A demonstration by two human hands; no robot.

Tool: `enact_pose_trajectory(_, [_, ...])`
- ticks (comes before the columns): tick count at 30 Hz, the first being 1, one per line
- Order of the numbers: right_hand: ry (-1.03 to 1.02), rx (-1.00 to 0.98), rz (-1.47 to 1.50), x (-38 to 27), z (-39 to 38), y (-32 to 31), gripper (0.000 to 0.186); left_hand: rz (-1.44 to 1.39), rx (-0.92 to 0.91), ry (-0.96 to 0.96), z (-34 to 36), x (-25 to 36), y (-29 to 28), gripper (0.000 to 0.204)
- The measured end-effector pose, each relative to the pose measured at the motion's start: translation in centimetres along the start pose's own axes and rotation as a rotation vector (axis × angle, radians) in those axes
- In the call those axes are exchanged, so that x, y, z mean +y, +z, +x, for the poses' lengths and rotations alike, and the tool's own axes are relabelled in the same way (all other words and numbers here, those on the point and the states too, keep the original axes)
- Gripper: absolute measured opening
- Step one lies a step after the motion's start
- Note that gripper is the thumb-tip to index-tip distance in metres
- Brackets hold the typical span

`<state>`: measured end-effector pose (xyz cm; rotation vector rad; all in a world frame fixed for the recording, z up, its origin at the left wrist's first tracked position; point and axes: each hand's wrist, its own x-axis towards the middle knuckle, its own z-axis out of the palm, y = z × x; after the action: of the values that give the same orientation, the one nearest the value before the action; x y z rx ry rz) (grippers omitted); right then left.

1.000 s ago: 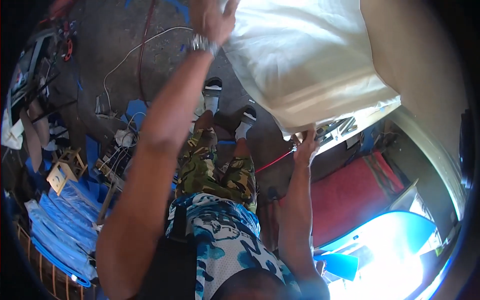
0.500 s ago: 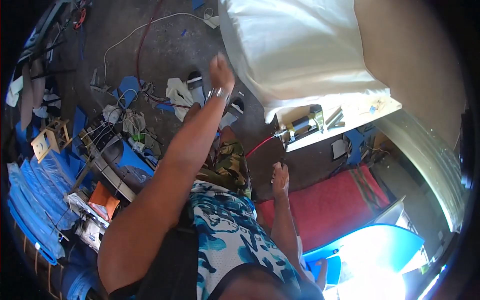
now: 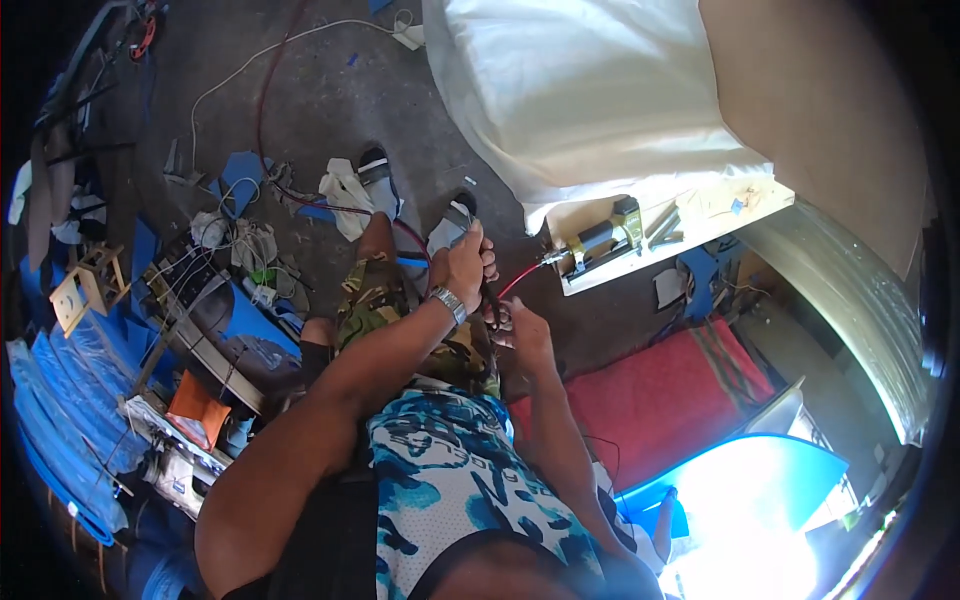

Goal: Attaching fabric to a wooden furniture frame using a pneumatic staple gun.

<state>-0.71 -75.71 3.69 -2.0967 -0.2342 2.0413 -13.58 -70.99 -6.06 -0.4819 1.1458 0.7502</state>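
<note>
My left hand [image 3: 466, 268], with a metal watch at the wrist, is closed in front of my lap. A slim dark tool [image 3: 491, 300], its exact kind hard to make out, runs from under its fingers to my right hand [image 3: 528, 338]. The right fingers are curled round the tool's near end. Beyond the hands, an olive and black air stapler [image 3: 606, 238] lies on a pale wooden board [image 3: 690, 228]. A red hose [image 3: 520, 277] leads from its fitting back past my hands.
Off-white fabric [image 3: 590, 100] covers a large piece ahead. A red cloth [image 3: 650, 415] lies at right, near a bright blue curved panel [image 3: 760, 470]. Tangled white cables [image 3: 240, 228], blue scraps [image 3: 242, 175] and a small wooden frame [image 3: 90, 285] clutter the left.
My left hand has come down and back from its raised, outstretched position to meet my right hand. The right hand has shifted slightly left with the dark tool.
</note>
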Motion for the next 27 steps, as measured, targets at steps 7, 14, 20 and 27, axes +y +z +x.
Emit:
enact_pose_trajectory(7, [-0.047,-0.256,-0.195,-0.2,-1.9,-2.3,0.012,0.014,-0.326,-0.235,-1.1,-1.9,1.0,0.057])
enact_pose_trajectory(14, [-0.085,-0.082,-0.32,5.9,-3.5,-4.8,0.017,-0.114,-0.125,-0.302,8.7,-4.3,0.9,0.102])
enact_pose_trajectory(20, [-0.001,0.048,-0.54,5.1,-6.1,-2.5,0.03,-0.567,-0.006,-0.313,16.0,-3.1,2.6,0.1])
enact_pose_trajectory(27, [-0.038,0.21,-1.055,5.1,-0.9,-1.2,0.031,-0.511,-0.186,-0.215,17.9,-1.6,-3.5,0.013])
